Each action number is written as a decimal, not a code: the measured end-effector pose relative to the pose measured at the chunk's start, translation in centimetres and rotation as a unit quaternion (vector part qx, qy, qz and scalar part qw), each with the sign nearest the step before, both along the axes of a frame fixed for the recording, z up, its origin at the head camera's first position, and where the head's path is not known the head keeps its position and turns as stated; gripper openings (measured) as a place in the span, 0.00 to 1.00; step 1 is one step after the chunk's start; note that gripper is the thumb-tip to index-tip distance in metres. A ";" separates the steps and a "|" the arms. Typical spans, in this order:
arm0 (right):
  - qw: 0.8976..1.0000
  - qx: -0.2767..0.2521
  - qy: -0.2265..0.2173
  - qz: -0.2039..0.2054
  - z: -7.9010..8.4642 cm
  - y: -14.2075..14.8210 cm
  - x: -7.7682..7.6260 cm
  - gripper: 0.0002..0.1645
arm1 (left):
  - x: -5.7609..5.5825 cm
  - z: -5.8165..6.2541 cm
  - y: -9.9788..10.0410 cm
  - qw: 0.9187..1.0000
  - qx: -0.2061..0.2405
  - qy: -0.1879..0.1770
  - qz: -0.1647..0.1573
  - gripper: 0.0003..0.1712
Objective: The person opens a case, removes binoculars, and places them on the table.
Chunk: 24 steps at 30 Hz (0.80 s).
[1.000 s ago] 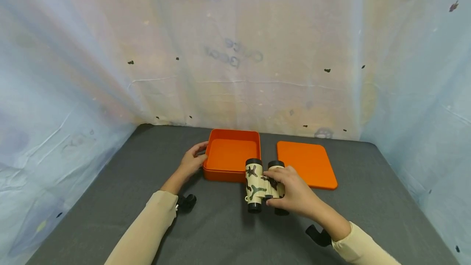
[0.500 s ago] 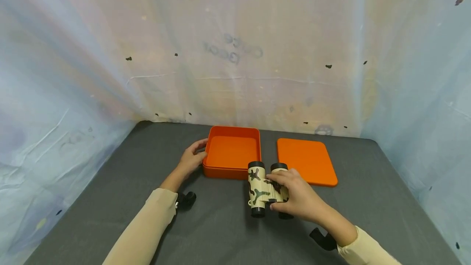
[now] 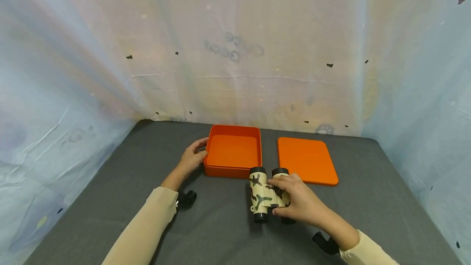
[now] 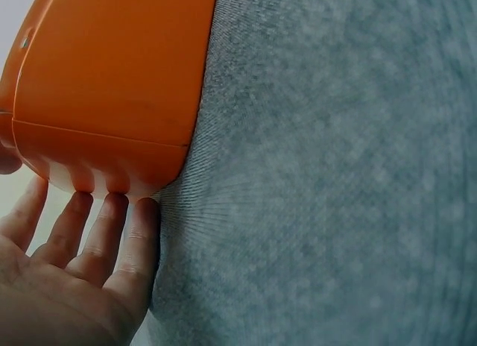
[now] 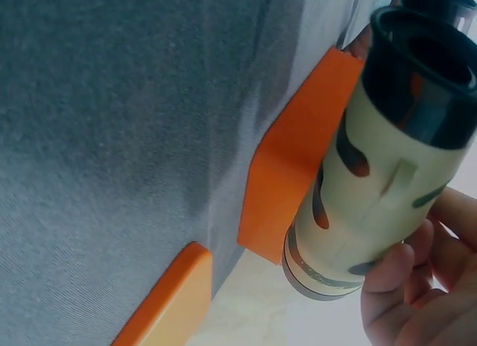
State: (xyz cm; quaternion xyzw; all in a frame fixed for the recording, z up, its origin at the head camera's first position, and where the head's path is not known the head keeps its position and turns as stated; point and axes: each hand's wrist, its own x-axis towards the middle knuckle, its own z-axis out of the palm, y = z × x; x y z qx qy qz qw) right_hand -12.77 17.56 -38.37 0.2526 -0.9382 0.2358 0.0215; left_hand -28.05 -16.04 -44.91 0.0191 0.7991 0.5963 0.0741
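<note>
My right hand [image 3: 303, 199] holds a pair of camouflage binoculars [image 3: 261, 195], fingers over the far side and thumb at the near side. They appear raised above the table, by the near right corner of the orange box [image 3: 229, 171]. In the right wrist view, one barrel of the binoculars [image 5: 373, 189] hides part of the orange box [image 5: 287, 167]. My left hand [image 3: 191, 158] rests against the left wall of the box. Seen from the left wrist, the fingertips [image 4: 115, 204] press on that wall with nearly straight fingers; only the tip of the thumb shows at the edge.
An orange lid [image 3: 309, 160] lies flat to the right of the box. Both stand toward the back of the dark grey table [image 3: 217, 232]. A pale patterned curtain [image 3: 235, 72] surrounds the table's back and sides. Black wrist mounts [image 3: 186, 200] sit under the forearms.
The binoculars in my right hand have moved slightly toward me and to the right, away from the box. My left hand stays against the box. The view has tilted a little.
</note>
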 end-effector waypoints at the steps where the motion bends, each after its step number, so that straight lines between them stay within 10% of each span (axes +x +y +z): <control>1: 1.000 0.002 -0.002 0.001 -0.1 0.0 0.0 0.42 | 0.1 0.2 0.0 1.000 0.000 -0.004 -0.002 0.31; 24: 0.999 0.019 -0.021 0.014 -1.5 0.0 -0.1 0.39 | 0.0 -0.4 -0.1 1.000 -0.007 0.013 -0.003 0.31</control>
